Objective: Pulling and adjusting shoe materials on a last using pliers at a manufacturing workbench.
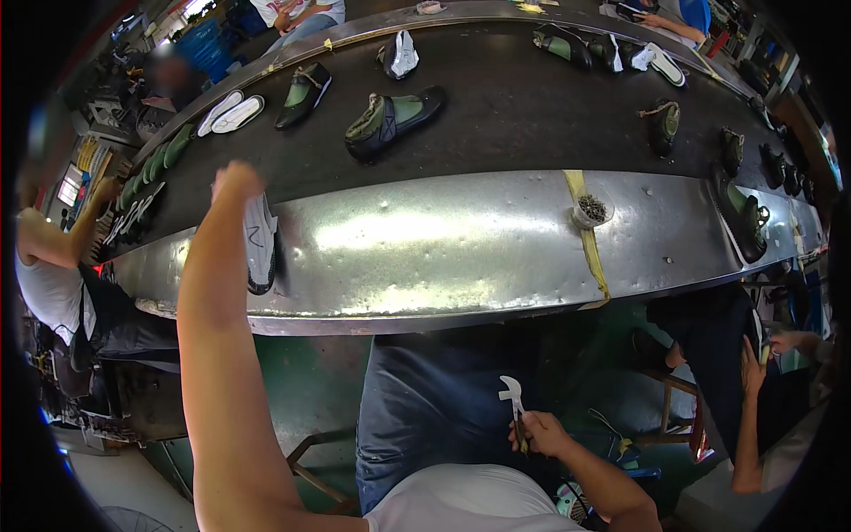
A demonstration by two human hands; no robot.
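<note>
My left arm reaches out over the metal ledge, and my left hand (237, 180) is at the far end of a shoe (260, 244) with a white underside and dark edge. The hand is blurred and its fingers are hidden, so its grip on the shoe does not show. Low in front of my lap, my right hand (542, 434) is closed around the handles of a pair of lasting pincers (511, 395). Their pale metal head, with a curved jaw and a square hammer lug, points up and away from me.
A shiny metal ledge (425, 239) fronts a dark belt (514, 115). A cup of small tacks (592, 210) stands by a yellow strip. Green-and-black shoes (394, 120) and white soles (238, 113) lie on the belt. People work left, right and across.
</note>
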